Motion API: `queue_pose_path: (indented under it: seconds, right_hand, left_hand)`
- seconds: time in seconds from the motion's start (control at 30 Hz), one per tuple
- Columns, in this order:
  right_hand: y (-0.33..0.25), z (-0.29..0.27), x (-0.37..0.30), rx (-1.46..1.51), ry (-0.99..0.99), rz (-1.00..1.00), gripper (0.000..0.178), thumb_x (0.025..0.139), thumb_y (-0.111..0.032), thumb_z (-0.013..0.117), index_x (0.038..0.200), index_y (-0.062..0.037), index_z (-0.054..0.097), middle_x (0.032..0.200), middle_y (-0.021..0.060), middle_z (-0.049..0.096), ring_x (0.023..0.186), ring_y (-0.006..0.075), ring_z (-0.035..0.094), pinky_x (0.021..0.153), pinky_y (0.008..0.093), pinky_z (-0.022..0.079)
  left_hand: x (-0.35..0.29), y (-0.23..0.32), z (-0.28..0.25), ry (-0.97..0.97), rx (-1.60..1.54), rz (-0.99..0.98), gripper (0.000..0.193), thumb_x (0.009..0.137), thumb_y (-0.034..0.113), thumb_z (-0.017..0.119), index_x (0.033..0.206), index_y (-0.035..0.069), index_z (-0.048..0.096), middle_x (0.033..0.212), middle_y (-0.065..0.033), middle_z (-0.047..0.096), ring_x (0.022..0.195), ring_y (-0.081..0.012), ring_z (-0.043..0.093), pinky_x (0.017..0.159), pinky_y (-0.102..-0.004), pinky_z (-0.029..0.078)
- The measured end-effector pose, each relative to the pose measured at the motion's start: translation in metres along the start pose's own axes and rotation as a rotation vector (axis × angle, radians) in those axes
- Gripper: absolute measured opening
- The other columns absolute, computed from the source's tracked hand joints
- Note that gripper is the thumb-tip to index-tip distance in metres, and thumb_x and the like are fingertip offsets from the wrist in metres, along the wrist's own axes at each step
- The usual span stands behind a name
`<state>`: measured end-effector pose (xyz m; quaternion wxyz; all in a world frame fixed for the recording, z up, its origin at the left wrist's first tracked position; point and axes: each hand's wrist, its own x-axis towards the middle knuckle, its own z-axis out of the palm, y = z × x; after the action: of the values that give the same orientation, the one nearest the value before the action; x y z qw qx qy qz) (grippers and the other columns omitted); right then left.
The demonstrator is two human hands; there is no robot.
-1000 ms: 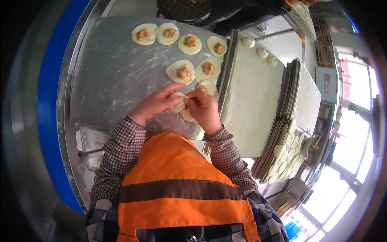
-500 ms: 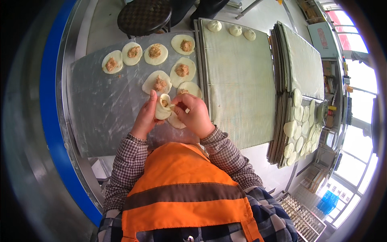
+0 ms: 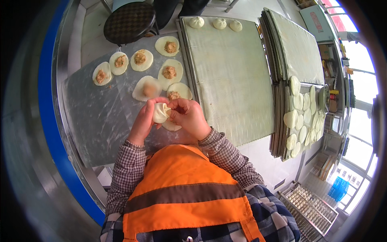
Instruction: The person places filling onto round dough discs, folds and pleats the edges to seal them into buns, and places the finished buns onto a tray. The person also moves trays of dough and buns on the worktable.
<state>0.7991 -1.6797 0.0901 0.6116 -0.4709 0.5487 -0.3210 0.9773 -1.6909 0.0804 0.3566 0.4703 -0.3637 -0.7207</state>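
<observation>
Filled wrappers [image 3: 141, 60] on table [image 3: 109, 117]; tray [image 3: 234, 80] right, buns [image 3: 219, 23] along far end.

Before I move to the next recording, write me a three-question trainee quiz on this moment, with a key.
1. How many pleated buns sit at the far end of the tray beside the metal table?
2. True or false: the right hand pinches the edge of the dough bun cupped in the left hand.
3. Where does the round stool stand?
a) on the tray
b) beyond the table's far edge
c) at the apron's hem

Key: 1. Three. 2. True. 3. b.
</observation>
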Motion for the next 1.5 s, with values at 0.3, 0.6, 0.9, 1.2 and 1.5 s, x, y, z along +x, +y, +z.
queue_pose_path:
  seconds: [0.3,0.6,0.9,1.2,1.5]
  right_hand:
    - [0.001,-0.004,-0.009,0.172,0.058,-0.092,0.013,0.081,-0.004,0.068,0.091,-0.0003,0.062,0.075,0.0128,0.065,0.065,0.0270,0.063,0.061,0.0342,0.050]
    - [-0.008,-0.015,-0.019,-0.341,0.187,-0.385,0.013,0.080,-0.002,0.069,0.092,-0.0006,0.064,0.083,0.0125,0.066,0.073,0.0253,0.066,0.064,0.0325,0.053]
    - [-0.019,-0.012,-0.023,-0.460,0.206,-0.613,0.019,0.080,-0.005,0.070,0.097,0.0002,0.063,0.083,0.0143,0.065,0.072,0.0299,0.065,0.062,0.0357,0.053]
    - [-0.019,-0.029,-0.026,-0.632,0.203,-0.772,0.025,0.081,-0.011,0.069,0.103,-0.0011,0.062,0.080,0.0141,0.062,0.070,0.0333,0.062,0.060,0.0412,0.051]
    - [-0.027,-0.144,-0.025,-0.718,0.154,-0.662,0.044,0.074,-0.015,0.074,0.112,-0.0040,0.058,0.098,0.0129,0.061,0.076,0.0297,0.063,0.064,0.0371,0.053]
  left_hand:
    - [0.006,0.013,0.005,-0.140,0.011,-0.125,0.049,0.099,0.052,0.044,0.112,0.008,0.059,0.095,0.0005,0.061,0.076,-0.0046,0.056,0.055,-0.0208,0.045]
    - [0.005,0.024,0.017,-0.110,0.061,-0.198,0.040,0.096,0.044,0.057,0.109,0.006,0.058,0.097,0.0000,0.060,0.087,-0.0076,0.057,0.073,-0.0221,0.047]
    - [0.002,0.016,0.031,-0.014,0.154,0.150,0.044,0.099,0.050,0.049,0.107,0.007,0.057,0.083,0.0022,0.060,0.064,-0.0020,0.052,0.048,-0.0170,0.037]
    - [0.020,0.011,0.052,0.015,-0.411,-0.412,0.050,0.098,0.060,0.040,0.090,0.013,0.056,0.072,0.0013,0.057,0.051,-0.0071,0.051,0.033,-0.0207,0.031]
    - [0.099,0.001,0.134,-0.332,-0.486,-0.607,0.055,0.097,0.062,0.039,0.085,0.013,0.061,0.076,-0.0030,0.063,0.077,-0.0179,0.064,0.069,-0.0398,0.053]
